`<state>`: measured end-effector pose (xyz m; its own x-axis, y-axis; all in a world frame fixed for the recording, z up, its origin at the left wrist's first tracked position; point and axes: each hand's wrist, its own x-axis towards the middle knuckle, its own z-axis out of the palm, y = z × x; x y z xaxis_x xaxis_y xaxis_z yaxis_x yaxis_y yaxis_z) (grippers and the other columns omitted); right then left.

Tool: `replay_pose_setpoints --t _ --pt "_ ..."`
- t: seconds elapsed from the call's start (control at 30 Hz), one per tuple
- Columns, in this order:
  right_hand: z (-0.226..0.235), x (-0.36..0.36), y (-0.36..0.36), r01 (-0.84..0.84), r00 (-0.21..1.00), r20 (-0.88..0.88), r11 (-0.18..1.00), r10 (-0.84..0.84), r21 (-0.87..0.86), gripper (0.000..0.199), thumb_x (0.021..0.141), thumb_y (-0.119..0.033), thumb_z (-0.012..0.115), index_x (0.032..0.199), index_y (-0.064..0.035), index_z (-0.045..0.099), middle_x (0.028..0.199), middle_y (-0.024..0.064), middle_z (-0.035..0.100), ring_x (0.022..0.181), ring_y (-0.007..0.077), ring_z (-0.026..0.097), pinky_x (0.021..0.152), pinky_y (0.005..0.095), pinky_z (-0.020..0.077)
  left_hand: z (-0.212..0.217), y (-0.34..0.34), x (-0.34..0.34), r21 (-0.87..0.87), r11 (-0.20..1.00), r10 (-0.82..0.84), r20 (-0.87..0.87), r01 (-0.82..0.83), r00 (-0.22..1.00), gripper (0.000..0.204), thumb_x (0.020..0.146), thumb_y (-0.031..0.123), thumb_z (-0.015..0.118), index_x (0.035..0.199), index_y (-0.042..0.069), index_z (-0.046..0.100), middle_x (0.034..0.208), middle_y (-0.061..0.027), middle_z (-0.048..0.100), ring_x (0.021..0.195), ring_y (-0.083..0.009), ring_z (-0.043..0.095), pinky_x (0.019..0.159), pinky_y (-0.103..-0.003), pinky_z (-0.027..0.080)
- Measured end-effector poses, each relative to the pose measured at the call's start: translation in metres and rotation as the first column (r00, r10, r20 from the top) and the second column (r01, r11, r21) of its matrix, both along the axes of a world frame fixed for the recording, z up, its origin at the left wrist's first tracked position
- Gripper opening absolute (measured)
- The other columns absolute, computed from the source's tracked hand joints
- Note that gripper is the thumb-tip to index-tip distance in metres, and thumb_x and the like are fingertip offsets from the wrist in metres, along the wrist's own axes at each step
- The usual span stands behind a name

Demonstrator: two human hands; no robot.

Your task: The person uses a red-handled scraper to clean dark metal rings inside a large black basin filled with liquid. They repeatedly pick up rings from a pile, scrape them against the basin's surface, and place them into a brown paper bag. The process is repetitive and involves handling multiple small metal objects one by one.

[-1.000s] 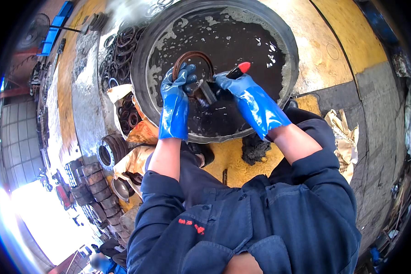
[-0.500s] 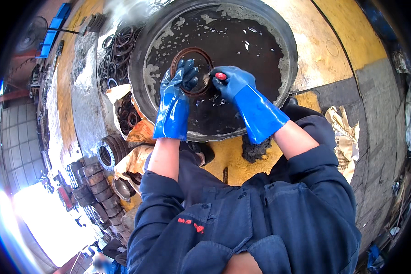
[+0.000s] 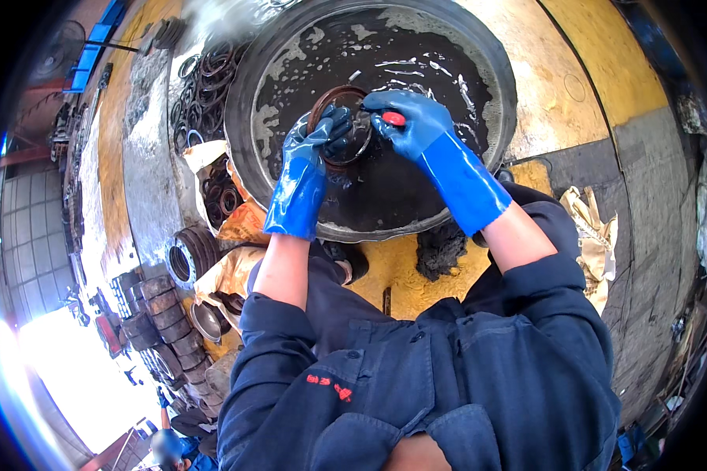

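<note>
In front of me stands a wide black tub [image 3: 239, 118] holding dark liquid [image 3: 416, 184] with patches of foam. My left hand [image 3: 310, 140], in a blue rubber glove, grips a reddish-brown ring [image 3: 330, 93] from its left side, above the liquid. The ring is tilted. My right hand [image 3: 415, 125], gloved alike, is closed around a tool with a red handle [image 3: 393, 118] at the ring's right side. The tool's working end is hidden by the glove and the ring.
Left of the tub lie many dark rings [image 3: 212, 71] and an open sack [image 3: 206, 157] with more rings. Nearer are a stack of larger rings [image 3: 184, 263] and a metal bowl [image 3: 208, 323]. A dark rag [image 3: 440, 255] and a crumpled paper sack [image 3: 593, 247] lie right. Another person [image 3: 188, 447] is at lower left.
My right hand has shifted slightly right and up along the ring's edge with the red-handled tool. The ring has moved a little right and tilted more. Ripples now show on the liquid.
</note>
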<state>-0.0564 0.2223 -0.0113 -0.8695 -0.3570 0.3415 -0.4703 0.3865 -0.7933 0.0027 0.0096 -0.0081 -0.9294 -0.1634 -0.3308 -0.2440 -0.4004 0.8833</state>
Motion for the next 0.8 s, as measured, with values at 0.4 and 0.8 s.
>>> replay_pose_setpoints --t 0.4,0.8 --pt "-0.04 0.006 -0.017 0.139 0.509 0.842 0.948 0.181 -0.288 0.027 0.092 -0.021 0.074 0.111 -0.0013 0.073 0.1 0.0088 0.075 0.089 0.0172 0.07 0.083 0.032 0.0555 0.002 0.01 -0.001 -0.124 0.992 -0.014 -0.116 0.0 0.993 0.033 0.099 0.007 0.06 0.131 -0.001 0.059 0.124 -0.0179 0.069 0.11 -0.0282 0.069 0.083 -0.036 0.058" --pt "-0.017 -0.002 0.015 0.158 0.564 0.824 0.974 0.047 -0.164 0.051 0.088 -0.048 0.078 0.111 -0.0032 0.073 0.095 0.0069 0.074 0.082 0.013 0.067 0.077 0.0304 0.0536 -0.009 -0.01 0.001 0.368 0.929 0.096 -0.12 -0.045 0.988 0.032 0.099 0.008 0.061 0.131 0.001 0.059 0.124 -0.0178 0.069 0.11 -0.0283 0.069 0.084 -0.038 0.058"
